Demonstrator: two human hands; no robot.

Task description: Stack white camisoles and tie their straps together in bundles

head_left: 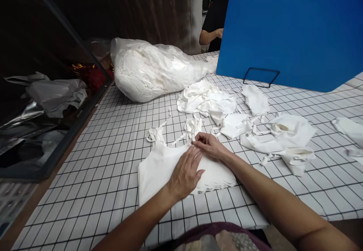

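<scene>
A checked cloth covers the worktop (113,175). At its far end lies a clear plastic bag (147,69) stuffed with white fabric. A blue board (289,27) stands upright at the right, a black wire stand (261,77) at its foot. Behind it, another person's arm (211,35) shows.

I see bare checked table (107,160) left of the stacked white garment (159,167), open out to the dark frame (70,126) at the edge. Ahead, loose white pieces (207,101) and a full plastic bag (150,71) block the way. The blue board (289,27) walls off the far right, with more pieces (286,133) below it.
</scene>
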